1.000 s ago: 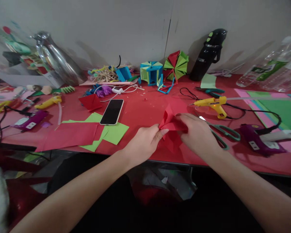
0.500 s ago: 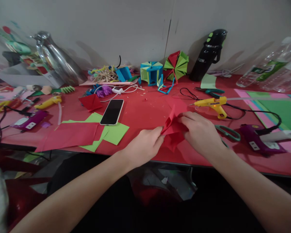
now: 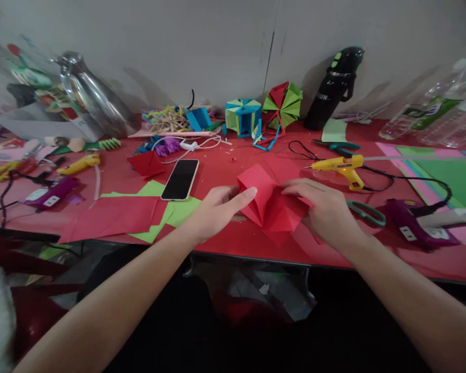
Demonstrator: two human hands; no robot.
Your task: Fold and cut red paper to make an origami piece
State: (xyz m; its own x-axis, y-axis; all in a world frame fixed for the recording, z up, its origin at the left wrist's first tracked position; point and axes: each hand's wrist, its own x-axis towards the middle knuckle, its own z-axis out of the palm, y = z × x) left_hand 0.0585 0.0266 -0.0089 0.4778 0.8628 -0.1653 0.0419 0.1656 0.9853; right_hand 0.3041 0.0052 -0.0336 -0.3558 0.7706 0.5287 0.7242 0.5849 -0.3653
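Folded red paper (image 3: 285,210) is held just above or against the near edge of a red bench (image 3: 219,168), between two bare hands. Creases are already made, but it fans open in loose flaps, so it looks partway formed; how much folding is left cannot be told. It is thin and angular, with pointed corners. The left hand (image 3: 217,213) grips its left side, thumb on top; the right hand (image 3: 326,210) pinches its right side with bent fingers. To the left lie a phone (image 3: 179,179) and flat red sheets (image 3: 118,216); to the right, a yellow glue gun (image 3: 339,165) and green-handled scissors (image 3: 368,213).
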